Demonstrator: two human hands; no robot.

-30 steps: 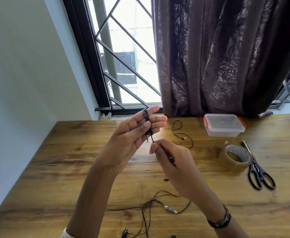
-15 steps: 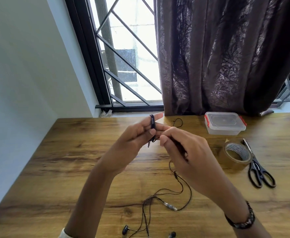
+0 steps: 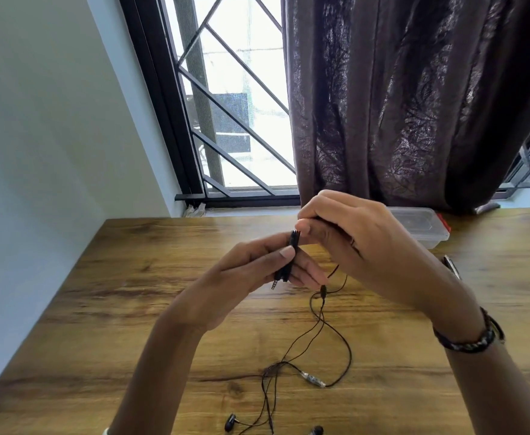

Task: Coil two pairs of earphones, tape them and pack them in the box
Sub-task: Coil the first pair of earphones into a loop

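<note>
The left hand (image 3: 257,271) pinches a small coil (image 3: 290,255) of earphone cable between thumb and fingers, plug pointing down, so the loops cannot spring apart. The right hand (image 3: 351,243), fingers curled round the cable, leads it over the coil's top to lay another turn. The slack and earbuds (image 3: 230,422) trail on the near table (image 3: 131,293); the box (image 3: 426,227) sits far right.

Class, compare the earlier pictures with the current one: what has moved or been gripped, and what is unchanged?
The right hand has risen from below the left hand's fingers to above them, drawing the earphone cable up over the coil. The left hand still pinches that coil, plug down. The box stays put.
</note>
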